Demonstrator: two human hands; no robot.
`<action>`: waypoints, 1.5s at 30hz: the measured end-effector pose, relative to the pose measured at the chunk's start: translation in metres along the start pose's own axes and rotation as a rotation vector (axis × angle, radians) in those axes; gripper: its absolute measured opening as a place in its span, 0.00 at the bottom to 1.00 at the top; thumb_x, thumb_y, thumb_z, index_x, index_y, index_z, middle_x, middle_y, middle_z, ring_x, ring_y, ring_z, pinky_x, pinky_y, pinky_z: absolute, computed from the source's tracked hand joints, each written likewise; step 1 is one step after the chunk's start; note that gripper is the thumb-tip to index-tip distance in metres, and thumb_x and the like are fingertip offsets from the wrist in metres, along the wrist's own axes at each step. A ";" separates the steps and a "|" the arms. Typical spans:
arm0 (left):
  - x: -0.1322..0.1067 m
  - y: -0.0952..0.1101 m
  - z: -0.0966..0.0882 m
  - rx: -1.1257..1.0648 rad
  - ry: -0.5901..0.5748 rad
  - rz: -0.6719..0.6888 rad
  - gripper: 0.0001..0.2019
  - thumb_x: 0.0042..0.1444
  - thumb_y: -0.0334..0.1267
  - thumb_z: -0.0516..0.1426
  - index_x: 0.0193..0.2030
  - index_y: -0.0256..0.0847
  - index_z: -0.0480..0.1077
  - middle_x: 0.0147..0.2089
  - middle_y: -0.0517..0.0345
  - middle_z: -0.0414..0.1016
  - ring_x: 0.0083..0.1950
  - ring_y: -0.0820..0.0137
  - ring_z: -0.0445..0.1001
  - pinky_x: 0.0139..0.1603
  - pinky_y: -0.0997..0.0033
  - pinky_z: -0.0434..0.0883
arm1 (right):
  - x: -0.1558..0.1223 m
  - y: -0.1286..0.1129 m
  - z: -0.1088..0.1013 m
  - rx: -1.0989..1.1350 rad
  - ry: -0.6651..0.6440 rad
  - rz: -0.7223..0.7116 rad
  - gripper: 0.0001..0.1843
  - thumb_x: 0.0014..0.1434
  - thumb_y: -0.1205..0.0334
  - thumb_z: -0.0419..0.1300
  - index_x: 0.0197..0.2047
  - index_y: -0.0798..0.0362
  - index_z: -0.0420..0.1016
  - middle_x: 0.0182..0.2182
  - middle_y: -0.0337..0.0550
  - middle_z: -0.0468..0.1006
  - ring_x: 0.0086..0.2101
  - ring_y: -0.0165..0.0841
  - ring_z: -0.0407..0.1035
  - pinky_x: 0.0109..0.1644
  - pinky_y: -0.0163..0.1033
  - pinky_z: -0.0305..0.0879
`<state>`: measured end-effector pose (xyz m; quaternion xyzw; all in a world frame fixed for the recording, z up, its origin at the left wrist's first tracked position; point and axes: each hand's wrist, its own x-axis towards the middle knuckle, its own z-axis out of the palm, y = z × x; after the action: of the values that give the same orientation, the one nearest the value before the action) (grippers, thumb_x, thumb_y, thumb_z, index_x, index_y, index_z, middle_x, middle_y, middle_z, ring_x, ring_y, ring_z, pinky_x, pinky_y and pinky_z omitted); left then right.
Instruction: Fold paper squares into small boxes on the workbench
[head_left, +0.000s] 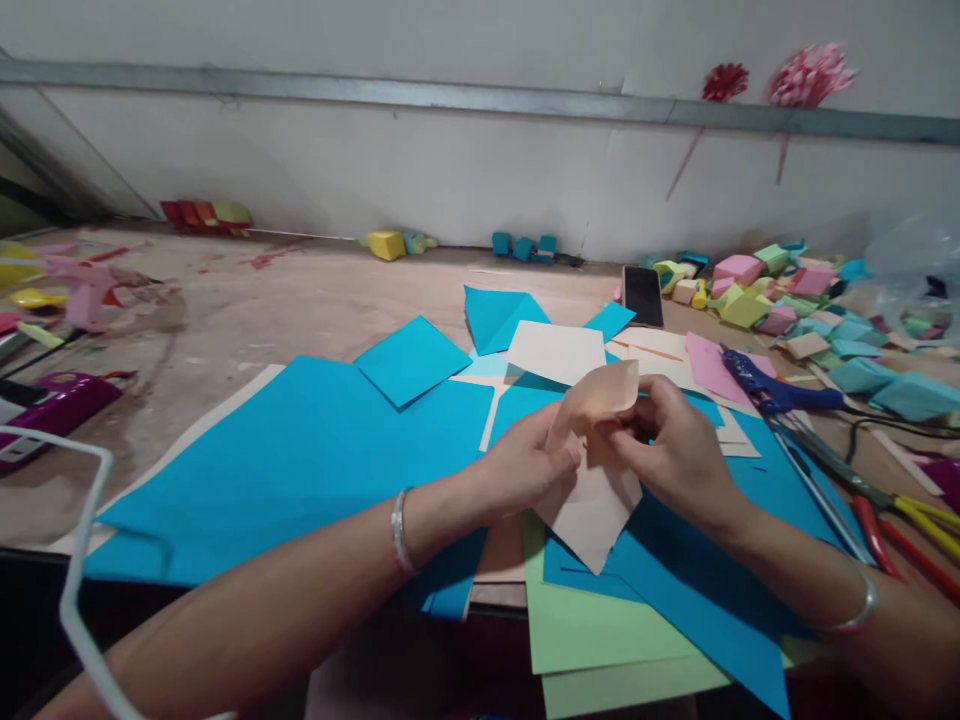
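Between my hands is a cream sheet of paper (600,500), partly folded, its top edge curling over and one corner pointing down. My left hand (536,460) pinches its left side, thumb on the front. My right hand (671,440) grips the upper right part, fingertips bent at the fold and partly hidden. Beneath lie large blue sheets (337,450) and pale green sheets (600,625) reaching over the table's front edge. Just beyond my hands are a cream paper piece (555,350) and a blue square (412,360).
At right lie a blue glue gun (780,385), scissors (840,460) and red-handled pliers (874,535). Folded paper pieces (742,305) pile behind them, near a phone (643,296). A pink glue gun (82,285) stands at left, above a white bent frame (71,590).
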<state>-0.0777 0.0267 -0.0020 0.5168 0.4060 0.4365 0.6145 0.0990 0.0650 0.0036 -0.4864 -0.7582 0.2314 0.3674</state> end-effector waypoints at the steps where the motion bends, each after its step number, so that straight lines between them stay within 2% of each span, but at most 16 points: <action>1: 0.000 0.000 0.000 0.018 -0.007 -0.011 0.17 0.53 0.36 0.59 0.50 0.41 0.71 0.42 0.52 0.76 0.42 0.62 0.73 0.39 0.66 0.69 | 0.001 0.001 0.000 0.004 -0.026 0.004 0.08 0.53 0.63 0.59 0.38 0.52 0.68 0.24 0.37 0.73 0.24 0.30 0.65 0.26 0.34 0.58; 6: -0.001 -0.002 0.001 0.057 0.029 -0.048 0.11 0.53 0.37 0.59 0.44 0.40 0.72 0.38 0.53 0.75 0.38 0.64 0.73 0.36 0.67 0.69 | 0.002 0.003 0.001 0.051 -0.057 -0.059 0.04 0.51 0.64 0.58 0.31 0.54 0.73 0.27 0.40 0.72 0.24 0.29 0.61 0.26 0.35 0.58; 9: -0.001 -0.001 0.003 -0.011 0.025 -0.029 0.15 0.54 0.38 0.58 0.49 0.41 0.69 0.43 0.52 0.76 0.42 0.64 0.74 0.39 0.67 0.70 | 0.002 0.002 0.002 0.080 -0.053 -0.048 0.04 0.50 0.64 0.59 0.31 0.54 0.74 0.28 0.40 0.74 0.25 0.29 0.63 0.26 0.35 0.59; 11: 0.000 0.002 0.004 -0.018 0.085 -0.033 0.17 0.54 0.37 0.59 0.51 0.41 0.66 0.45 0.51 0.75 0.43 0.64 0.74 0.39 0.67 0.71 | 0.002 0.001 0.002 0.073 -0.045 -0.002 0.04 0.51 0.63 0.59 0.30 0.54 0.73 0.26 0.40 0.75 0.24 0.30 0.65 0.27 0.35 0.60; 14: 0.000 0.010 0.003 0.051 0.217 -0.034 0.14 0.52 0.36 0.60 0.45 0.41 0.64 0.40 0.54 0.73 0.37 0.68 0.73 0.33 0.71 0.69 | 0.003 0.003 0.003 0.077 -0.037 0.059 0.05 0.52 0.61 0.60 0.32 0.55 0.72 0.26 0.41 0.77 0.25 0.32 0.68 0.28 0.37 0.62; 17: 0.000 0.019 0.001 0.102 0.266 0.009 0.09 0.51 0.35 0.60 0.37 0.41 0.64 0.37 0.58 0.71 0.34 0.71 0.71 0.31 0.74 0.67 | 0.006 0.007 0.004 0.079 -0.031 0.080 0.06 0.52 0.61 0.59 0.33 0.55 0.72 0.28 0.43 0.78 0.26 0.33 0.70 0.29 0.37 0.62; 21: 0.001 0.021 0.001 0.194 0.249 0.049 0.03 0.52 0.33 0.59 0.34 0.40 0.68 0.37 0.58 0.71 0.36 0.71 0.70 0.34 0.74 0.67 | 0.008 0.009 0.003 0.089 -0.032 0.070 0.05 0.52 0.62 0.58 0.31 0.54 0.71 0.26 0.41 0.77 0.26 0.32 0.69 0.27 0.35 0.60; 25: 0.003 0.015 0.000 0.334 0.251 0.124 0.04 0.53 0.32 0.58 0.35 0.39 0.74 0.40 0.55 0.71 0.38 0.71 0.71 0.37 0.72 0.69 | 0.008 0.007 0.002 0.094 -0.033 0.067 0.04 0.51 0.64 0.56 0.27 0.54 0.69 0.22 0.39 0.73 0.24 0.30 0.65 0.25 0.34 0.56; 31: 0.000 0.019 0.000 0.541 0.187 0.173 0.07 0.52 0.36 0.61 0.38 0.39 0.75 0.41 0.53 0.69 0.39 0.69 0.70 0.32 0.74 0.70 | 0.008 0.006 0.002 0.166 -0.092 0.088 0.06 0.51 0.61 0.58 0.27 0.55 0.69 0.23 0.39 0.72 0.24 0.29 0.63 0.25 0.34 0.56; 35: -0.003 0.022 0.001 0.573 0.114 0.200 0.09 0.55 0.39 0.60 0.42 0.40 0.75 0.45 0.50 0.69 0.41 0.67 0.71 0.29 0.75 0.70 | 0.008 0.005 0.001 0.186 -0.125 0.098 0.07 0.53 0.60 0.58 0.29 0.55 0.71 0.24 0.39 0.73 0.26 0.30 0.66 0.26 0.34 0.58; 38: -0.002 0.021 0.001 0.591 0.129 0.197 0.09 0.57 0.39 0.58 0.41 0.40 0.76 0.46 0.48 0.70 0.42 0.66 0.72 0.28 0.75 0.69 | 0.009 0.004 -0.001 0.133 -0.141 0.051 0.07 0.54 0.61 0.57 0.31 0.56 0.74 0.25 0.40 0.74 0.26 0.31 0.66 0.27 0.34 0.59; 42: 0.001 0.017 -0.002 0.629 0.175 0.199 0.09 0.58 0.37 0.58 0.41 0.41 0.78 0.45 0.49 0.73 0.43 0.65 0.73 0.31 0.73 0.71 | 0.009 0.005 -0.003 -0.002 -0.198 -0.094 0.08 0.56 0.66 0.56 0.37 0.55 0.75 0.30 0.41 0.75 0.29 0.31 0.66 0.31 0.35 0.59; 45: 0.002 0.014 -0.004 0.664 0.176 0.217 0.08 0.57 0.36 0.58 0.41 0.41 0.78 0.44 0.50 0.74 0.43 0.66 0.73 0.30 0.74 0.70 | 0.008 0.006 -0.004 -0.040 -0.229 -0.172 0.06 0.57 0.65 0.58 0.38 0.54 0.75 0.33 0.43 0.75 0.31 0.31 0.66 0.32 0.35 0.60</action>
<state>-0.0826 0.0313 0.0116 0.6887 0.5200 0.3861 0.3259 0.1037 0.0749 0.0044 -0.3971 -0.8386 0.2379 0.2870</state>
